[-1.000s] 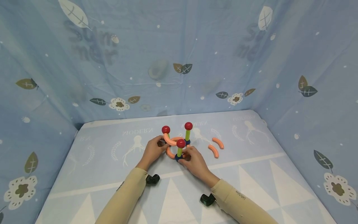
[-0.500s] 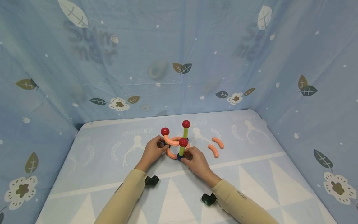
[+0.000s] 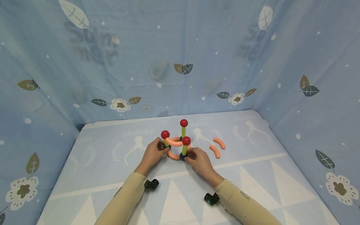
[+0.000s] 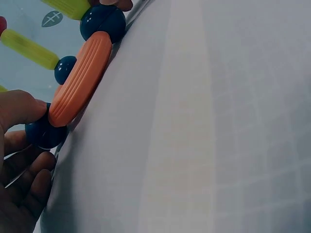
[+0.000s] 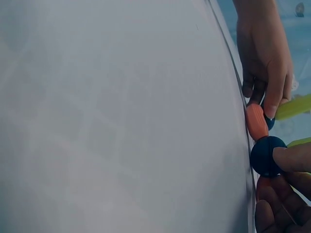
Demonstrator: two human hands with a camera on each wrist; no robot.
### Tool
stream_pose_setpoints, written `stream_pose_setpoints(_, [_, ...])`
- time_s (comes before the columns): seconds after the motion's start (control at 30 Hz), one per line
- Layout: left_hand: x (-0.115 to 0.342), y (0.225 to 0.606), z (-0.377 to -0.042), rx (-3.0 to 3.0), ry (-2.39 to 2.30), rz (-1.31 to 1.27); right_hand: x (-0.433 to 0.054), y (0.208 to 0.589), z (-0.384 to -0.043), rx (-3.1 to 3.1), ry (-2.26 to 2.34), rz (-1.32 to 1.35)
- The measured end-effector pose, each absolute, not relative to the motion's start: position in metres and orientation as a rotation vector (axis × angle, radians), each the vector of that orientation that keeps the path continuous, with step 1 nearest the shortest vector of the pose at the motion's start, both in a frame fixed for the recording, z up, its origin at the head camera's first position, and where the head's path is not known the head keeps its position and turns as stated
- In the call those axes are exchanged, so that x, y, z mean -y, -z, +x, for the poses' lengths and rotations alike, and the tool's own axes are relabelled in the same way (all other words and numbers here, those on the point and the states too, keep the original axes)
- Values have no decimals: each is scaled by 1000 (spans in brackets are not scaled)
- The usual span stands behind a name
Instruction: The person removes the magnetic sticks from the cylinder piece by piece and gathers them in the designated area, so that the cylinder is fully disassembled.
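A toy frame of ball-and-stick building pieces stands on the table between my hands. Orange curved rods [image 3: 173, 155] join dark blue balls in a ring at its base. From these rise upright lime-green rods [image 3: 183, 131] topped with red balls [image 3: 184, 123]. Another orange curved rod [image 3: 174, 143] spans two red balls, at left and front. My left hand [image 3: 153, 153] pinches the left blue ball [image 4: 46, 133], thumb on top in the left wrist view. The front blue ball [image 5: 265, 156] is held by my right hand [image 3: 201, 161], which hides part of the ring.
Two loose orange curved rods [image 3: 215, 151] lie to the right of the frame. Black wrist-worn devices [image 3: 211, 198] show at both sleeves. A blue patterned curtain [image 3: 180, 87] hangs behind and along both sides of the table [image 3: 112, 175].
Seen from above, the frame has turned counterclockwise: its front post moved right, its back post left, and its left post nearer. My right hand shifted slightly right with it.
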State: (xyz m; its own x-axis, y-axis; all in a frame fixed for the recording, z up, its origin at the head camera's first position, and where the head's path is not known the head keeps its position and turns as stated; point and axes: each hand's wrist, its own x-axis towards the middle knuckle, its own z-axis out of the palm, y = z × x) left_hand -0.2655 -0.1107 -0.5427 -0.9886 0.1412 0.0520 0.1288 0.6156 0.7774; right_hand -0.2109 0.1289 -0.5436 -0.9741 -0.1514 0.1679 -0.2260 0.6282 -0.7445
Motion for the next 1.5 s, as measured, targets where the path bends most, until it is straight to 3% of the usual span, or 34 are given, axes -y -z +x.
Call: stream_pose_setpoints(1.5, [117, 542, -240, -2803, -1394, 248, -142, 548, -227, 2720, -1307, 277])
